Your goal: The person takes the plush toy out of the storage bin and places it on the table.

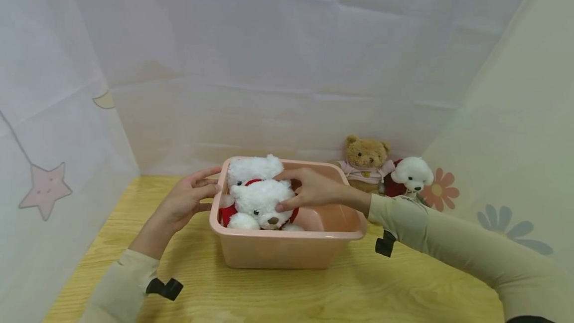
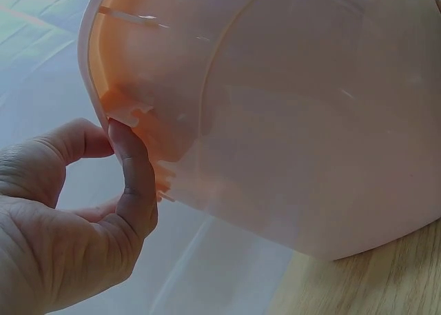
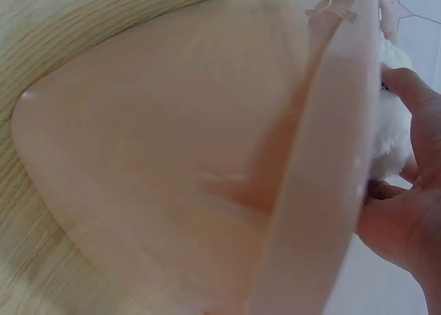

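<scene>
A pink plastic tub [image 1: 287, 258] stands on the wooden table. Two white plush bears with red clothing lie in its left half, one in front [image 1: 257, 203] and one behind [image 1: 253, 167]. My right hand [image 1: 291, 191] reaches over the tub and grips the front bear's head between thumb and fingers. In the right wrist view, the right hand [image 3: 406, 191] holds white fur [image 3: 393, 136] behind the tub's rim [image 3: 331, 156]. My left hand [image 1: 190, 196] is beside the tub's left rim with fingers spread. Its thumb [image 2: 134, 170] touches the underside of the rim [image 2: 110, 101].
A brown teddy bear in a pink top [image 1: 365, 161] and a white plush dog [image 1: 412, 173] sit against the back wall, right of the tub. White cloth walls close in the left, back and right. Bare table [image 1: 314, 293] lies in front of the tub.
</scene>
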